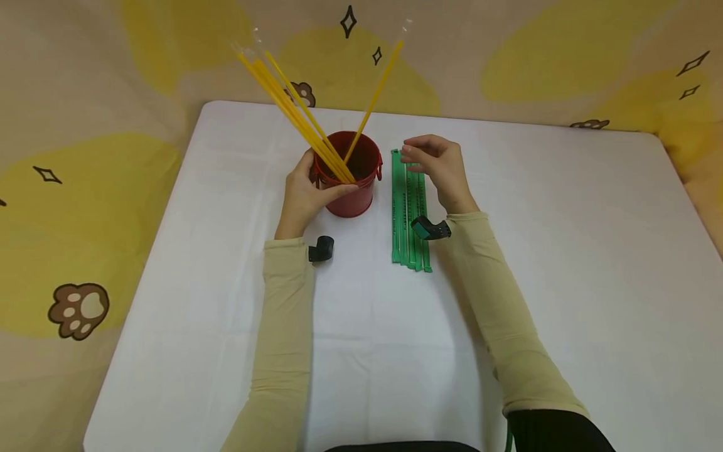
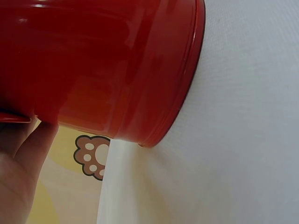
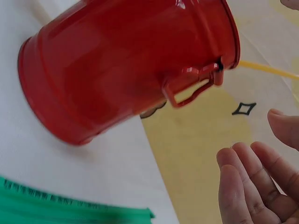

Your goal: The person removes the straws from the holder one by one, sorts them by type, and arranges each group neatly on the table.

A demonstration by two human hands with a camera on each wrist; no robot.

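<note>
A small red metal bucket (image 1: pixel 351 204) with side handles stands upright on the white table, several thin yellow sticks (image 1: pixel 294 113) in clear wrappers leaning out of it. My left hand (image 1: pixel 302 198) grips the bucket from the left, thumb along its near rim and fingers around the far side. To the right, my right hand (image 1: pixel 440 164) hovers beside the bucket, above the top ends of a row of slim green packets (image 1: pixel 400 213) with dark print. In the right wrist view, its fingers (image 3: pixel 254 179) are loosely bent, thumb apart, holding nothing.
The white table (image 1: pixel 565 251) has rounded far corners. Past its edges lies a yellow and beige cloth (image 1: pixel 85 207) with paw and star prints. A black wrist camera sits on each sleeve, the right one (image 1: pixel 430 228) over the green packets.
</note>
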